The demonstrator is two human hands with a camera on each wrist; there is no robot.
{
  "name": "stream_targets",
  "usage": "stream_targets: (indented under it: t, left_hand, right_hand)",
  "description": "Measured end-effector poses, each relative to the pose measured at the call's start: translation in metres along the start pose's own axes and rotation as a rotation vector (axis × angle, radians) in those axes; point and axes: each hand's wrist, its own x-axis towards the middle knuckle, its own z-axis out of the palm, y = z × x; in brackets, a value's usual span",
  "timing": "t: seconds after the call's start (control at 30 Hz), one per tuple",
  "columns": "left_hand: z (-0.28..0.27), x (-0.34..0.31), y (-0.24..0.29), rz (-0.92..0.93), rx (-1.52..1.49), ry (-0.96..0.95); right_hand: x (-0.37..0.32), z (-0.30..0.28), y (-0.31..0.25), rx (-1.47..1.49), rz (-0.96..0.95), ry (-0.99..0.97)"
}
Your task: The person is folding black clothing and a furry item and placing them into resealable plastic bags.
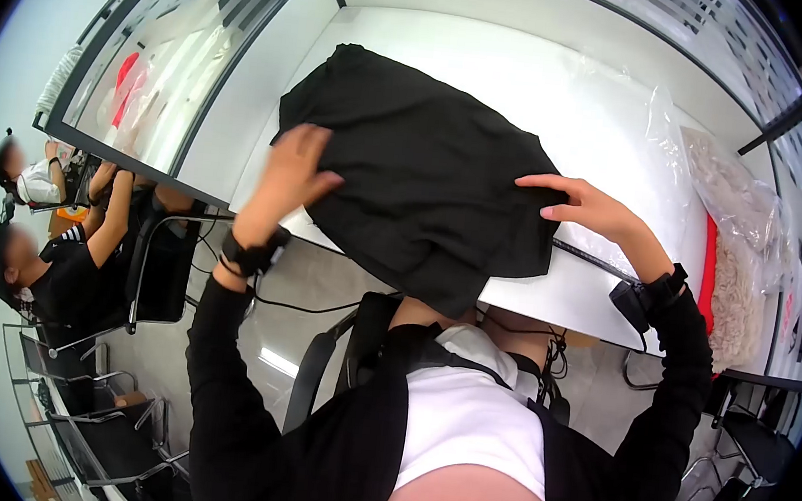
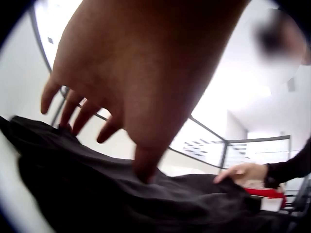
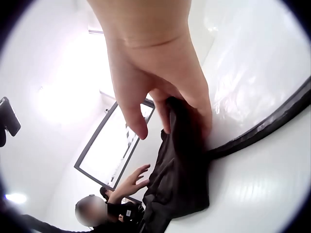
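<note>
A piece of black cloth, apparently a garment (image 1: 419, 157), lies spread over the white table with soft wrinkles, and its near end hangs past the front edge toward the lap. My left hand (image 1: 285, 178) is over its left side, fingers spread and thumb apart; in the left wrist view the fingertips (image 2: 106, 133) point down at the fabric. At the right edge of the cloth is my right hand (image 1: 595, 210), index finger extended and thumb apart from it. The right wrist view shows its fingers against a raised fold of the cloth (image 3: 182, 160).
Clear plastic (image 1: 653, 149) lies on the table's right part. Beside it are a fluffy beige item (image 1: 738, 299) in plastic and something red (image 1: 708, 273). Framed partitions (image 1: 188, 70) border the table. Two people sit at the left, near several chairs (image 1: 118, 436).
</note>
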Motion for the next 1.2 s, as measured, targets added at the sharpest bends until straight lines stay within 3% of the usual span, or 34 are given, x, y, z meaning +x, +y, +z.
stream_targets:
  t: [0.07,0.13,0.2,0.3,0.4,0.43,0.53,0.57,0.6,0.67,0.77,0.83,0.93,1.03,1.07,1.13,1.2]
  left_hand:
    - [-0.017,0.008,0.068,0.279,-0.258,-0.123]
    - [-0.019,-0.001,0.127,0.339,-0.291,-0.321]
    - [-0.007,-0.018,0.165,0.383,-0.128,-0.375]
    - [0.025,-0.025,0.179,0.387,0.076,-0.126]
    - [0.026,-0.024,0.178,0.335,-0.065,-0.169]
    - [0.022,-0.023,0.179,0.368,-0.070,-0.091]
    - [0.016,-0.028,0.177,0.423,-0.191,-0.221]
    - [0.012,-0.028,0.177,0.399,-0.315,-0.183]
    - [0.007,-0.026,0.179,0.322,-0.451,-0.258]
    - [-0.013,-0.020,0.180,0.166,-0.723,-0.405]
    - [-0.030,-0.013,0.167,0.112,-0.977,-0.203]
    - [-0.035,-0.014,0.153,0.021,-1.049,-0.112]
    - [-0.046,-0.021,0.133,-0.530,-1.207,-0.084]
    - [-0.035,-0.020,0.110,-0.787,-1.557,0.204]
    - [-0.026,-0.021,0.094,-0.816,-1.606,0.213]
    - [-0.003,-0.017,0.065,-0.820,-1.537,0.270]
    - [0.018,-0.016,0.042,-0.866,-1.129,0.286]
  right_hand:
    - [0.004,0.004,0.002,0.057,0.069,0.068]
    - [0.007,0.005,0.008,0.179,0.107,0.096]
    - [0.012,0.002,0.013,0.366,0.104,0.090]
    - [0.011,0.002,0.014,0.491,0.078,0.068]
    - [0.000,0.004,0.005,0.505,0.081,0.035]
    - [-0.006,0.006,-0.001,0.493,0.088,0.022]
    - [-0.024,0.004,-0.018,0.264,0.133,-0.125]
    - [-0.024,0.005,-0.014,0.058,0.046,-0.175]
    - [-0.036,-0.004,-0.024,-0.268,0.177,-0.218]
    - [-0.048,-0.002,-0.042,-0.364,0.087,-0.130]
    - [-0.048,-0.006,-0.084,-0.716,0.049,-0.086]
    - [-0.030,-0.015,-0.104,-0.655,-0.037,-0.096]
    - [0.024,-0.027,-0.139,-0.617,0.061,-0.124]
    - [0.102,-0.027,-0.149,-0.704,0.022,-0.065]
    - [0.128,-0.029,-0.144,-0.679,-0.009,-0.048]
    - [0.181,-0.032,-0.112,-0.601,-0.114,0.054]
    - [0.202,-0.028,-0.093,-1.312,-0.216,0.391]
